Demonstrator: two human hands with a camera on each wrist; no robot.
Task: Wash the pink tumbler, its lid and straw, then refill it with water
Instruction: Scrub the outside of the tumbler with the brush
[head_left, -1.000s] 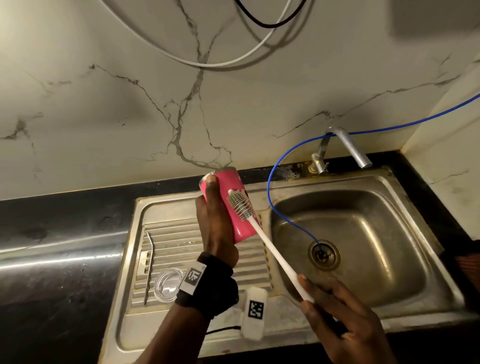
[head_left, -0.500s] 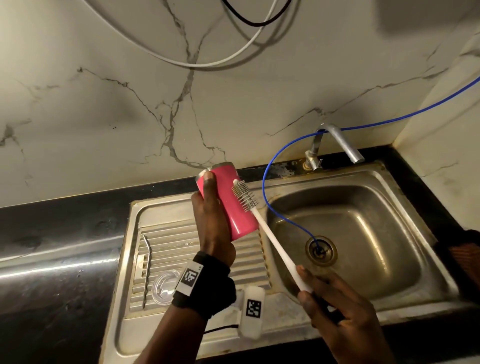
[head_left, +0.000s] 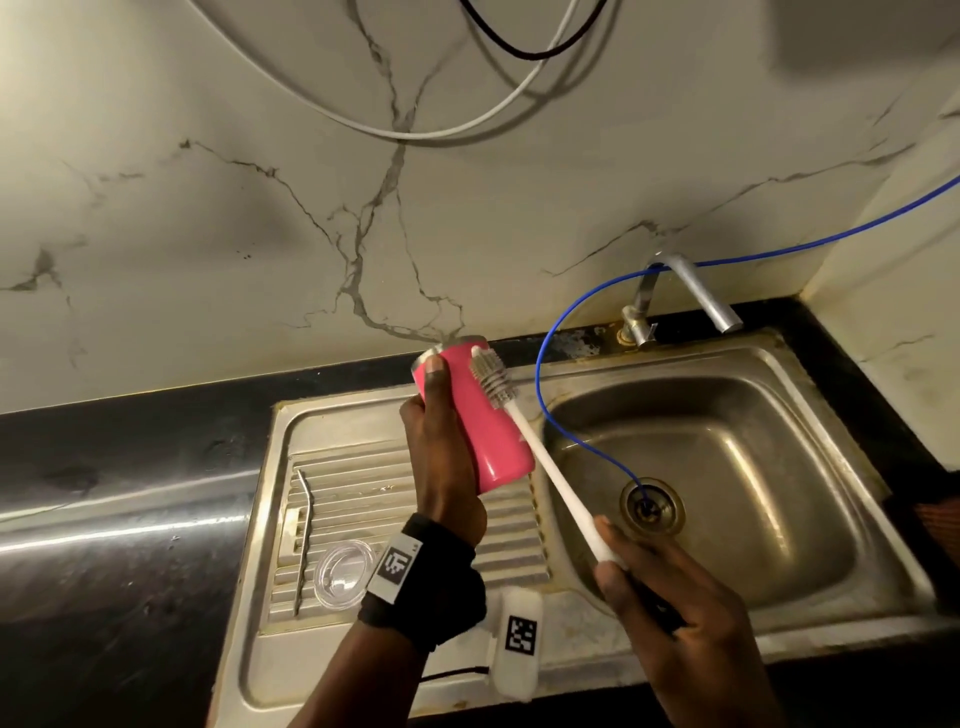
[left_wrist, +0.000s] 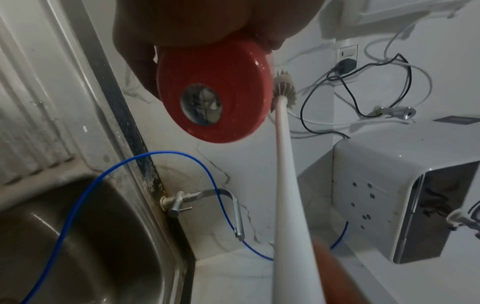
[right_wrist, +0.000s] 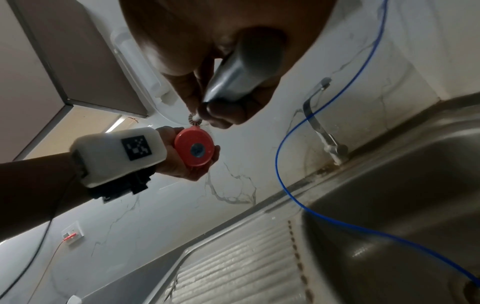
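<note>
The left hand (head_left: 441, 462) has its fingers wrapped round the pink tumbler (head_left: 485, 415), held tilted above the sink's drainboard (head_left: 363, 483). The right hand (head_left: 670, 608) grips the bottle brush (head_left: 540, 447) handle, bristles against the tumbler's side just beside the left fingertips. The straw (head_left: 304, 540) and clear lid (head_left: 345, 574) lie on the drainboard below the left wrist.

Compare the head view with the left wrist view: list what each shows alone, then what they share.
Head view only: the metal straw and clear lid lying on the drainboard, and the sink drain.

Left wrist view only: the tumbler's base with its round metal centre, and a white appliance by the wall.

Both: the pink tumbler, bottle brush, tap and blue hose.
</note>
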